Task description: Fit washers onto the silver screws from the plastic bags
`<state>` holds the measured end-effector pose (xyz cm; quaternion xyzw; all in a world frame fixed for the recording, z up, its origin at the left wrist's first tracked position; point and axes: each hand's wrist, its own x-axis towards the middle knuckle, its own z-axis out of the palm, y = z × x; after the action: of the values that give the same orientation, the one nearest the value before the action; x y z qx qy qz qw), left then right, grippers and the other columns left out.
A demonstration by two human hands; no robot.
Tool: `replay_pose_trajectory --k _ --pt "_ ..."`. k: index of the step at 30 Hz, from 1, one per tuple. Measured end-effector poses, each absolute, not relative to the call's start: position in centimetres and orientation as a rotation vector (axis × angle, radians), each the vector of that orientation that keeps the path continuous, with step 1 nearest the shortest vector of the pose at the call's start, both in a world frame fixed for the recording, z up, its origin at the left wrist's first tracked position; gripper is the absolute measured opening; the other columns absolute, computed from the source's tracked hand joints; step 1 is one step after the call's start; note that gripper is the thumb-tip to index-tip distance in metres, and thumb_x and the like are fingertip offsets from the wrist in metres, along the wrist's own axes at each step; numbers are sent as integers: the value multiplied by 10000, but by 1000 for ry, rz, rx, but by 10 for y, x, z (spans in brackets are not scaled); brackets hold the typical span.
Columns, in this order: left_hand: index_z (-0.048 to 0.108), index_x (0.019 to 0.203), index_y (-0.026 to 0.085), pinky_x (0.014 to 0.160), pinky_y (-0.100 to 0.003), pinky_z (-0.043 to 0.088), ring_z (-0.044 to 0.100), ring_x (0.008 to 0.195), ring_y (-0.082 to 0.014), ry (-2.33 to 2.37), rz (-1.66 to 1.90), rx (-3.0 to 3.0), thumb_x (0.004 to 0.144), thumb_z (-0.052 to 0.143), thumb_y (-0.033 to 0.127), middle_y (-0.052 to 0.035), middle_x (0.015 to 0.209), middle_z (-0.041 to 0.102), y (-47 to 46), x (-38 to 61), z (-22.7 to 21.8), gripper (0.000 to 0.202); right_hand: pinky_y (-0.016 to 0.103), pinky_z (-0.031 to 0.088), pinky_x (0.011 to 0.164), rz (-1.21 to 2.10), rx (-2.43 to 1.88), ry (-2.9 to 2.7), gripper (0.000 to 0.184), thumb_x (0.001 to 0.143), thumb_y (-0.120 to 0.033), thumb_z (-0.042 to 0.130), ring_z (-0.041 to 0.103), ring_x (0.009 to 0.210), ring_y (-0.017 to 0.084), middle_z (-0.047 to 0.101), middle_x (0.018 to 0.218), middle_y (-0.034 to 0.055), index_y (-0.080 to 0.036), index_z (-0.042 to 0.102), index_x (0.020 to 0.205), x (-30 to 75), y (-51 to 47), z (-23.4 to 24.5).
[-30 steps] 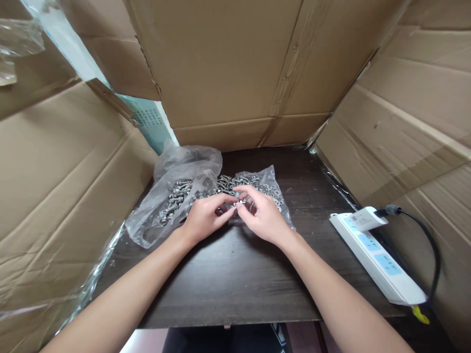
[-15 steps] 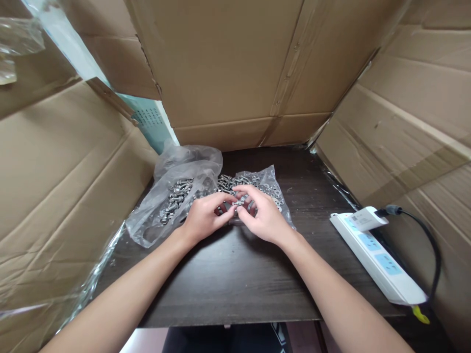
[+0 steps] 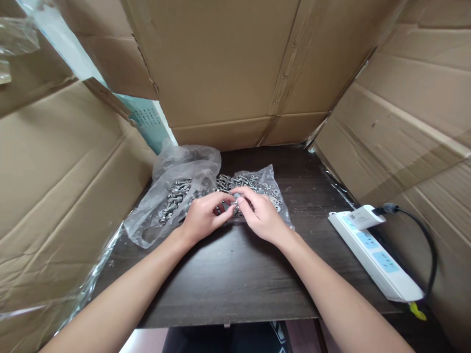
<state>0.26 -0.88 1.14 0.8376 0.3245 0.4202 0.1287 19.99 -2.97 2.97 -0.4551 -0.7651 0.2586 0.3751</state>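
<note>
A small metal bolt (image 3: 236,202) is pinched between my two hands, mostly covered by the fingers. My left hand (image 3: 208,211) is closed, thumb and forefinger on the bolt's left end. From the other side, my right hand (image 3: 263,213) is closed on it too, thumb pressed over its right end. Behind the hands, loose bolts (image 3: 245,182) and flat washers (image 3: 274,196) lie on a clear plastic sheet or bag (image 3: 268,172). To the left, a translucent plastic bag (image 3: 145,230) holds many more bolts (image 3: 175,198).
The dark wooden table (image 3: 228,274) is walled by cardboard at the left, back (image 3: 221,63) and right. A white power strip (image 3: 375,255) with a plugged-in adapter (image 3: 366,217) and black cable (image 3: 429,245) lies at the right.
My right thumb and fingers have closed further over the bolt, hiding more of it. My left hand keeps its hold in nearly the same place.
</note>
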Motion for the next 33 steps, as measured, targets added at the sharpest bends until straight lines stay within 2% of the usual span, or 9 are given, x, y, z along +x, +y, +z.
replay_pose_trajectory --k 5,7,10,12,18,20,25,30,33 --pt "687 1017 172 609 -188 527 650 649 -99 956 1233 2421 949 665 204 -9 869 732 -8 2 12 78 329 530 768 594 -1094 -1933 590 822 -142 589 615 948 204 616 1185 81 -239 502 1397 199 -31 30" --pt "685 1015 170 607 -188 525 651 649 -99 944 1239 2427 952 661 202 -12 873 735 -9 2 12 74 349 529 794 601 -1111 -1910 507 884 -191 570 615 976 215 624 1172 86 -227 504 1386 199 -30 31" --pt "684 1024 169 606 -189 527 663 663 -103 938 1251 2433 958 660 209 -17 885 743 -9 2 12 81 369 519 826 677 -1143 -1905 329 1008 -261 452 639 950 215 668 1001 58 -213 554 1317 200 -29 31" --pt "684 1029 172 608 -191 530 669 671 -106 941 1248 2436 962 659 215 -17 889 744 -9 3 12 84 367 518 829 697 -1131 -1926 325 1001 -231 446 642 941 212 664 953 46 -216 563 1304 200 -29 31" --pt "684 1019 174 611 -192 525 662 665 -104 943 1264 2432 957 666 213 -11 878 738 -9 2 13 75 348 530 813 545 -1060 -1913 690 755 -89 568 587 1080 229 586 1202 85 -240 467 1421 199 -29 30" --pt "684 1023 175 612 -191 525 662 668 -103 935 1261 2436 960 668 220 -13 888 739 -9 2 12 79 347 526 820 562 -1068 -1899 634 781 -95 548 604 1054 224 619 1147 73 -236 486 1396 199 -30 31" --pt "682 1031 179 611 -186 531 661 667 -101 921 1235 2435 957 662 197 -10 875 731 -10 2 12 79 326 487 724 681 -1213 -1901 311 1001 -260 437 622 730 175 673 845 20 -213 607 1257 200 -32 34" --pt "677 1034 177 601 -184 528 650 653 -96 915 1237 2442 965 655 208 -10 878 726 -10 3 12 78 313 484 744 644 -1180 -1924 403 946 -212 491 636 804 180 683 1002 48 -205 569 1341 202 -32 34" --pt "675 1031 178 606 -187 530 654 655 -98 905 1239 2447 967 650 206 -11 877 727 -10 2 11 74 310 469 702 696 -1215 -1941 346 989 -248 445 612 698 173 667 825 12 -206 605 1292 201 -31 33"
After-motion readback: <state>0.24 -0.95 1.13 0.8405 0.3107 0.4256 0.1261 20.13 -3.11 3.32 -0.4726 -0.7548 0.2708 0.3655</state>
